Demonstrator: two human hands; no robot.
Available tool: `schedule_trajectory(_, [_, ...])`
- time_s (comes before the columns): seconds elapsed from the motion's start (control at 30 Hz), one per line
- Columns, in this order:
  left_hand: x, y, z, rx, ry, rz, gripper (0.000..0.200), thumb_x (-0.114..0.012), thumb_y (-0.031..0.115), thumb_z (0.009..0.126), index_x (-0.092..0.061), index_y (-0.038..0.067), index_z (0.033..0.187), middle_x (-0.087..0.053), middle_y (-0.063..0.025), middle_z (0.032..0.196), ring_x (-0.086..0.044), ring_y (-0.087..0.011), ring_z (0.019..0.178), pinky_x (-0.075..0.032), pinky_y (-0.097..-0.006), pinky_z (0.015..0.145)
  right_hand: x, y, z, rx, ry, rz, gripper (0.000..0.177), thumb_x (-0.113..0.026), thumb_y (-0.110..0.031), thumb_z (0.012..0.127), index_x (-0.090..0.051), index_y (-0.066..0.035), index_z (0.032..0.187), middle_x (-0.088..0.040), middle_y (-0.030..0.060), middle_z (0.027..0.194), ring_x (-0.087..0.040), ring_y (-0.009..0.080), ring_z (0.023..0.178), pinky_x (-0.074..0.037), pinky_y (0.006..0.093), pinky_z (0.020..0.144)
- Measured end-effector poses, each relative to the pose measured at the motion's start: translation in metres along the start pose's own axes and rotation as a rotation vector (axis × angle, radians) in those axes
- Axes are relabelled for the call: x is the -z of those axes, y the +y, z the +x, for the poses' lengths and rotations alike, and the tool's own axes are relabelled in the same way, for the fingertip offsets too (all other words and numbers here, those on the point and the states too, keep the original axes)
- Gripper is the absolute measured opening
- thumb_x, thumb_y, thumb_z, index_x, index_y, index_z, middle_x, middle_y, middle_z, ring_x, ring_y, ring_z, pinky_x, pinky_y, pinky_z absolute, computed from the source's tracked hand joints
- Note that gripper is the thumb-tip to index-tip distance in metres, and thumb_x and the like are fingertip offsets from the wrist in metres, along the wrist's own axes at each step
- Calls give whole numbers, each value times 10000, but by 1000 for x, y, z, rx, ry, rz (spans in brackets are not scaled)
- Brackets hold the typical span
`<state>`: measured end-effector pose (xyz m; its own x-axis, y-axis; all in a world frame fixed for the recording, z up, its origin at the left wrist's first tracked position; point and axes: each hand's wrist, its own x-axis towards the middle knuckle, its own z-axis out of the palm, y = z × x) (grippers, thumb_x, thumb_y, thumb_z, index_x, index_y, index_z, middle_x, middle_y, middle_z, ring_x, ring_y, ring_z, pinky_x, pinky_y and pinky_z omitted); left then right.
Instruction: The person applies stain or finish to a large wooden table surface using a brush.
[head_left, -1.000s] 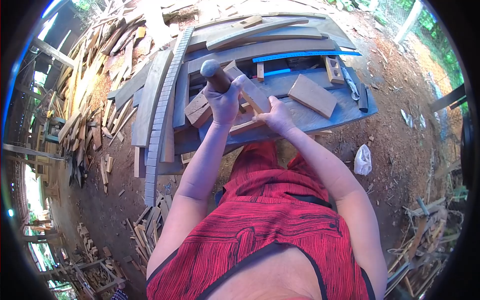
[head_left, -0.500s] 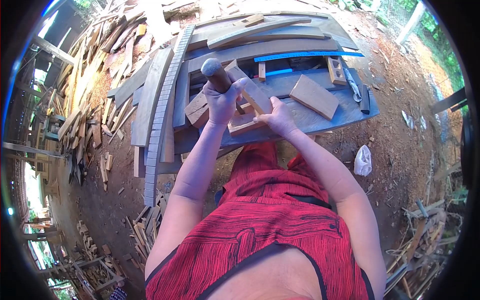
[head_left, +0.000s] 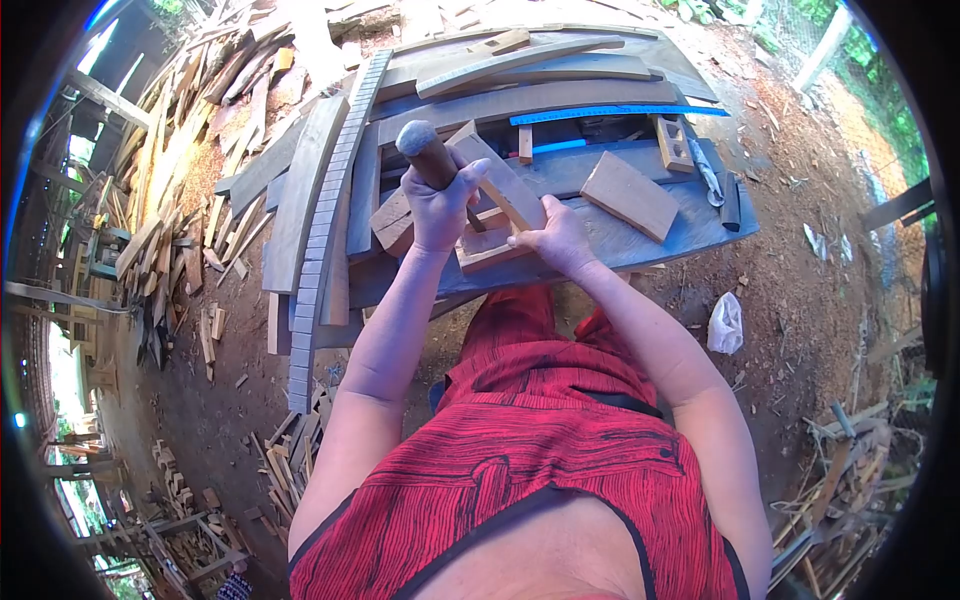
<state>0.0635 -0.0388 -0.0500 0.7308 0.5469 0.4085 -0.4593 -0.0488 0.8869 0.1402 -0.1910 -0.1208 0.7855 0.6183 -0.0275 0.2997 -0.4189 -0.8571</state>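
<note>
My left hand (head_left: 440, 205) is wrapped round the thick brown handle of a chisel (head_left: 428, 160), whose pale, worn butt end points up toward me. Below the fist, its narrow dark shaft runs down toward the wood; the tip is hard to make out. My right hand (head_left: 555, 238) grips the near end of a wooden block (head_left: 503, 185), its thumb on the near side. Right under both hands lies another wooden piece (head_left: 490, 250) at the bench's front edge. Beside my left hand a thick wood block (head_left: 393, 222) rests on the bench.
The bench (head_left: 640, 250) carries a flat wooden board (head_left: 630, 196), a blue ruler (head_left: 620, 112), a block with holes (head_left: 673, 145) and long planks (head_left: 530, 97). A long slatted strip (head_left: 330, 220) overhangs the left side. A white bag (head_left: 726, 323) lies on the ground at right.
The chisel's handle and my left hand have shifted very slightly left and down. My right hand stays on the wooden block almost unmoved.
</note>
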Motion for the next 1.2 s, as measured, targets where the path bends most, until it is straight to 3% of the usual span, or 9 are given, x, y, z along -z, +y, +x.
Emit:
schedule_trajectory(0.27, [-7, -3, 5, 0, 49, 59, 159, -691, 32, 742, -547, 62, 681, -525, 8, 564, -486, -59, 454, -387, -194, 438, 4, 4, 5, 32, -11, -17, 537, -798, -296, 577, -559, 16, 942, -651, 189, 844, -652, 303, 781, -512, 374, 709])
schedule_trajectory(0.33, [-8, -5, 8, 49, 47, 43, 169, -693, 28, 743, -539, 68, 686, -521, 10, 559, -478, -54, 443, -380, -189, 426, 18, -4, 9, -202, -129, 330, 525, -805, -265, 597, -577, 36, 963, -652, 134, 813, -643, 222, 705, -518, 338, 617])
schedule_trajectory(0.47, [-9, -5, 11, 77, 64, 97, 191, -696, 26, 747, -521, 75, 687, -527, 12, 560, -482, -47, 441, -379, -187, 422, 84, -84, 16, 98, 15, 485, 407, -801, -269, 645, -584, -20, 883, -521, 5, 629, -494, 72, 472, -387, 210, 407])
schedule_trajectory(0.67, [-18, -6, 12, 69, 22, 133, 205, -710, 49, 744, -513, 76, 693, -534, 17, 568, -477, -36, 445, -379, -187, 420, 133, -202, -10, 628, 247, 298, 367, -770, -314, 665, -598, -39, 838, -542, 2, 640, -501, 62, 530, -390, 208, 481])
schedule_trajectory(0.77, [-22, -5, 11, 55, 14, 104, 211, -713, 55, 742, -510, 78, 691, -530, 24, 568, -477, -32, 450, -377, -189, 421, 133, -186, 7, 193, -371, -315, 435, -737, -270, 593, -663, 14, 913, -636, 93, 713, -601, 142, 593, -467, 268, 565])
schedule_trajectory(1.07, [-17, -12, 10, 47, -20, 97, 179, -704, 46, 734, -529, 70, 709, -538, 21, 573, -480, -34, 461, -386, -187, 434, 130, -189, -6, 636, 138, 28, 371, -775, -277, 625, -663, 7, 836, -595, 48, 674, -565, 138, 575, -452, 284, 535])
schedule_trajectory(1.1, [-18, -11, 10, 70, -15, 78, 182, -708, 45, 733, -529, 70, 708, -537, 22, 571, -478, -34, 460, -384, -187, 434, 127, -183, -3, 658, -114, -114, 353, -742, -248, 637, -658, 19, 852, -603, 61, 693, -575, 144, 599, -461, 287, 552])
schedule_trajectory(1.13, [-19, -11, 10, 67, -18, 78, 182, -708, 45, 733, -529, 70, 708, -537, 22, 571, -478, -34, 460, -384, -187, 434, 138, -185, -8, 176, -389, -212, 375, -715, -224, 638, -653, 34, 903, -617, 78, 701, -581, 146, 601, -466, 295, 558])
schedule_trajectory(1.2, [-20, -9, 8, 44, -19, 91, 181, -705, 39, 732, -528, 68, 707, -538, 23, 574, -474, -32, 456, -380, -189, 428, 144, -181, 5, 348, -237, -358, 391, -768, -199, 627, -621, 0, 930, -565, 9, 677, -549, 83, 627, -429, 217, 575])
